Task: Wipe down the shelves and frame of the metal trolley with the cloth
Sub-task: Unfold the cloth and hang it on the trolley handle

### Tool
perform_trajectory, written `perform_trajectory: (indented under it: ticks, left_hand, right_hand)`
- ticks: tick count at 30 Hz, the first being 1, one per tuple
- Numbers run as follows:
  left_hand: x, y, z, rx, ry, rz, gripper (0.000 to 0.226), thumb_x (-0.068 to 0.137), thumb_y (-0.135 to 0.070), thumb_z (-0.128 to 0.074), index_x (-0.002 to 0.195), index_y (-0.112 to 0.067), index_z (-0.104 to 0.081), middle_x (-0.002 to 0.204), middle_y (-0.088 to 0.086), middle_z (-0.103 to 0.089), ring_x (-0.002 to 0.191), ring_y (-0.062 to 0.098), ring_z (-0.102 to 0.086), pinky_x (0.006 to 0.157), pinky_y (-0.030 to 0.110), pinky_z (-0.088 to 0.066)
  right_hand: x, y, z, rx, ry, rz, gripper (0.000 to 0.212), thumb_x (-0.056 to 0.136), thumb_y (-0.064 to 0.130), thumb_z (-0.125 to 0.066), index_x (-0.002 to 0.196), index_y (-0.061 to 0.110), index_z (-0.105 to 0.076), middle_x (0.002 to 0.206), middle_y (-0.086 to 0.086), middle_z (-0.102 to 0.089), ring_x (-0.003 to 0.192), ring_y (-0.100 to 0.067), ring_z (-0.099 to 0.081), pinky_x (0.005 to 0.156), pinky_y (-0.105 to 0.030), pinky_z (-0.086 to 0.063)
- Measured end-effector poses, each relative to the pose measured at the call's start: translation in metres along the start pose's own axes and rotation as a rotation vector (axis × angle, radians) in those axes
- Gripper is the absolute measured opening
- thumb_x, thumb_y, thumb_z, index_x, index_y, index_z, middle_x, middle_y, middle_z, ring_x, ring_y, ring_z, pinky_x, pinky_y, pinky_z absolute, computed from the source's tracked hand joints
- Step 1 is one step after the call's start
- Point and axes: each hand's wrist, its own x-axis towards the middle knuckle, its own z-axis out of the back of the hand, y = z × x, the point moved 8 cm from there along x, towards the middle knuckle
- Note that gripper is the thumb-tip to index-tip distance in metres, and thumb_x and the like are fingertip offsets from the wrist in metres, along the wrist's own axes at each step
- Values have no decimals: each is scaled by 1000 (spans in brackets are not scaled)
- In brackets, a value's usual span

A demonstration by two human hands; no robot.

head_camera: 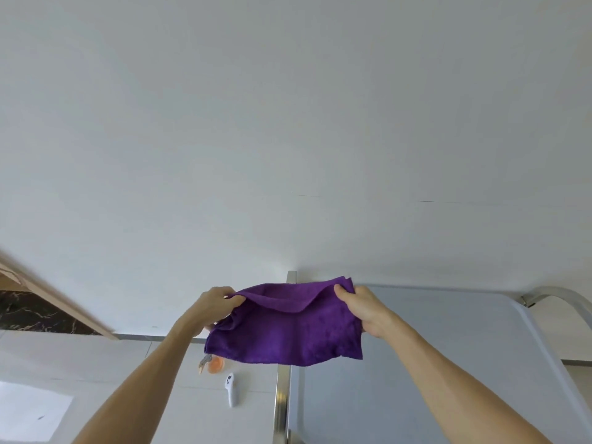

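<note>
A purple cloth [288, 328] hangs spread in the air between my two hands, folded over along its top edge. My left hand [215, 301] pinches its upper left corner and my right hand [362, 310] grips its upper right corner. The cloth hangs above the left edge of the metal trolley's top shelf [448, 363], a flat grey sheet. The trolley's shiny left frame rail [282, 402] runs down below the cloth, and a curved handle tube [563, 298] shows at the far right.
A white wall fills the upper view. On the pale floor left of the trolley lie a small white handheld device [231, 389] and an orange object [216, 365]. A wooden door frame [48, 299] and dark marble strip sit at the far left.
</note>
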Motion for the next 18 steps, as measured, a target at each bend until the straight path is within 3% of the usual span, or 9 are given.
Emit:
perform_trajectory:
  ticks: [4, 7, 11, 14, 18]
  left_hand:
    - [13, -3, -9, 38, -56, -28, 21, 91, -38, -58, 90, -20, -68, 87, 2, -67, 78, 19, -59, 63, 29, -47]
    - [18, 0, -8, 22, -127, -14, 27, 93, -40, -57, 94, -14, -64, 94, 0, -66, 90, 19, -59, 72, 32, -45]
    - [11, 7, -9, -190, -251, 1, 22, 97, -32, -54, 112, -15, -57, 107, 0, -61, 98, 21, -59, 81, 34, -45]
    - [2, 13, -43, -249, -127, -32, 14, 99, -23, -54, 105, -14, -62, 100, 3, -70, 85, 21, -70, 79, 40, -59]
    - [-21, 16, -93, -252, -14, -110, 8, 96, -23, -60, 99, -16, -64, 97, 2, -71, 83, 21, -71, 73, 36, -60]
  right_hand:
    - [12, -14, 3, -97, -139, 10, 34, 97, 35, -54, 104, 3, -66, 100, -16, -71, 94, -33, -71, 86, -53, -56]
    - [20, -28, 16, -67, -231, -8, 37, 96, 36, -55, 108, 2, -64, 96, -13, -68, 99, -36, -69, 78, -44, -55]
    - [18, -37, 27, -196, -323, 12, 27, 96, 36, -55, 114, 17, -59, 114, -3, -63, 99, -24, -61, 85, -36, -51]
    - [12, -41, 17, -455, -349, 93, 27, 96, 26, -56, 121, 15, -56, 112, -4, -61, 95, -21, -56, 76, -23, -38]
    - [-2, -45, -28, -564, -154, 217, 10, 96, 23, -54, 97, 26, -63, 97, 12, -65, 93, -10, -61, 63, -3, -37]
